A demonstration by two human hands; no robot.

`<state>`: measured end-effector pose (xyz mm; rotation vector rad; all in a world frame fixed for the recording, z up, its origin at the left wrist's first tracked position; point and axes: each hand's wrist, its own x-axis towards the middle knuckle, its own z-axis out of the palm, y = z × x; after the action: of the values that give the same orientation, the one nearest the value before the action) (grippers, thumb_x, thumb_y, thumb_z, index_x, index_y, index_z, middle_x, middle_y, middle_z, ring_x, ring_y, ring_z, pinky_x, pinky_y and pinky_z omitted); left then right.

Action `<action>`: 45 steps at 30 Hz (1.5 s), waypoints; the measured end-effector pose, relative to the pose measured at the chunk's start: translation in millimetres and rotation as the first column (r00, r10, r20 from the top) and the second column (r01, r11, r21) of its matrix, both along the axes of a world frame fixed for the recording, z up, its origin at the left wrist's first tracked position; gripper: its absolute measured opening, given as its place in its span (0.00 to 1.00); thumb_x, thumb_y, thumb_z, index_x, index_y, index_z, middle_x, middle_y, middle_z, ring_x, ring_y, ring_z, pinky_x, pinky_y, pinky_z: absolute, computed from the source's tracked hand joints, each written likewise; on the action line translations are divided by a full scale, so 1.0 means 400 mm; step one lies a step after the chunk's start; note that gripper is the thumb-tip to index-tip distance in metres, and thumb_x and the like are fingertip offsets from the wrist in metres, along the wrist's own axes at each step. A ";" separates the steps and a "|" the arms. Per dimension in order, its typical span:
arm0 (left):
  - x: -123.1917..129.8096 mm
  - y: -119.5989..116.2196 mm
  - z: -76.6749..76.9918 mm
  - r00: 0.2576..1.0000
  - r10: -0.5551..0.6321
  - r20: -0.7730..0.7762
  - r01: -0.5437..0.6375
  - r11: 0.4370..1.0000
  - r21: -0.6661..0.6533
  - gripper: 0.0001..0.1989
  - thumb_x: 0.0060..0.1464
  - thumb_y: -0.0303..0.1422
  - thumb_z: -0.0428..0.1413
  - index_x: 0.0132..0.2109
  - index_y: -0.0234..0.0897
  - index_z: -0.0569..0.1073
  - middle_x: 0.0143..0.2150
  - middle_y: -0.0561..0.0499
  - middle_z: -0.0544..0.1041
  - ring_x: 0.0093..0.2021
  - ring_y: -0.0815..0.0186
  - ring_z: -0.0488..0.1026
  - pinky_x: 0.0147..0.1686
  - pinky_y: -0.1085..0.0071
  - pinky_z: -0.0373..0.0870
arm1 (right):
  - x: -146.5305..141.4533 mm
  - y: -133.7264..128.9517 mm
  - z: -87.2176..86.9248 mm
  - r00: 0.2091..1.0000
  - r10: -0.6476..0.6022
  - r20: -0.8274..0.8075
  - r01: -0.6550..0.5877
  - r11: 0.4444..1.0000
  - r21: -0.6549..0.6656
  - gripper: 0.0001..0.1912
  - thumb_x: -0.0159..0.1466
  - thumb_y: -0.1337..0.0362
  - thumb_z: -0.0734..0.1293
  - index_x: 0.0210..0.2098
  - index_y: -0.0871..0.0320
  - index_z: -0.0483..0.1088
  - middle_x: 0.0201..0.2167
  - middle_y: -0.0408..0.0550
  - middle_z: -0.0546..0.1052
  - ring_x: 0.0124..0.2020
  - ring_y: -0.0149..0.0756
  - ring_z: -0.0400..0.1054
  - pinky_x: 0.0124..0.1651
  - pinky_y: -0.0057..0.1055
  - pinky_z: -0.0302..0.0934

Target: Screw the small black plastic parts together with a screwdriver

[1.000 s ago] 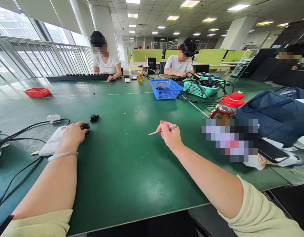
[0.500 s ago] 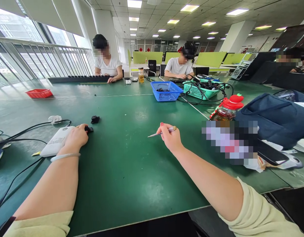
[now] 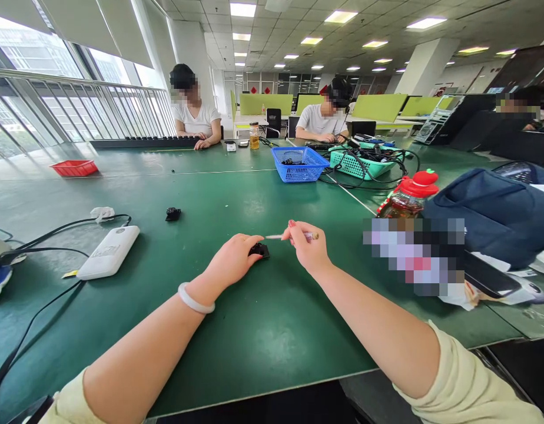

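My left hand, with a pale bangle at the wrist, is closed on a small black part at the middle of the green table. The part's exact kind is hard to make out, and the fingers cover some of it. In my right hand is a slim screwdriver, gripped like a pen. Its thin shaft points left, with the tip at my left fingertips, just above the black part. Another small black piece lies farther back on the left.
A white power bank with black cables lies left. Farther back are a red tray, a blue basket and a green basket of cables. A red-lidded bottle and a navy bag stand right. Two people sit opposite.
My left hand has moved right from beside the power bank to the middle of the table, bringing the black part under the screwdriver tip. My right hand has barely moved.
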<state>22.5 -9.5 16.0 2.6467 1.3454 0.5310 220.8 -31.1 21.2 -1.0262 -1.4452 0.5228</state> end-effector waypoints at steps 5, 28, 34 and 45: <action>-0.015 0.026 -0.028 0.988 0.067 0.138 -0.044 0.986 -0.159 0.20 0.57 0.37 0.58 0.56 0.39 0.73 0.50 0.46 0.79 0.50 0.56 0.75 0.53 0.61 0.70 | -0.004 -0.015 0.004 0.991 0.052 0.126 -0.054 0.998 0.010 0.30 0.68 0.48 0.57 0.17 0.57 0.69 0.14 0.42 0.63 0.18 0.29 0.56 0.26 0.30 0.51; -0.013 0.042 -0.034 0.984 -0.040 0.171 0.075 0.977 -0.198 0.17 0.59 0.40 0.53 0.52 0.42 0.77 0.51 0.48 0.79 0.52 0.55 0.73 0.55 0.59 0.68 | -0.016 -0.032 0.002 0.890 0.124 0.439 -0.181 0.979 0.090 0.27 0.70 0.52 0.55 0.18 0.56 0.65 0.16 0.43 0.65 0.19 0.29 0.58 0.27 0.30 0.51; -0.015 0.042 -0.036 0.985 -0.016 0.172 0.051 0.979 -0.199 0.19 0.59 0.42 0.53 0.53 0.40 0.76 0.53 0.47 0.78 0.54 0.54 0.73 0.56 0.59 0.68 | -0.022 -0.030 -0.005 0.846 0.143 0.514 -0.239 0.963 0.125 0.26 0.69 0.53 0.55 0.18 0.55 0.65 0.16 0.43 0.67 0.19 0.29 0.57 0.27 0.31 0.51; -0.016 0.045 -0.037 0.984 -0.014 0.180 0.050 0.979 -0.198 0.18 0.58 0.38 0.53 0.53 0.40 0.77 0.52 0.47 0.79 0.54 0.54 0.73 0.56 0.59 0.68 | -0.038 -0.038 0.001 0.740 0.098 0.665 -0.262 0.953 0.151 0.20 0.68 0.57 0.59 0.20 0.56 0.64 0.17 0.42 0.67 0.20 0.28 0.57 0.26 0.29 0.50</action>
<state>16.2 8.3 1.1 2.3926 1.2320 0.5779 205.7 -46.1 21.7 -0.9134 -2.1961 0.1025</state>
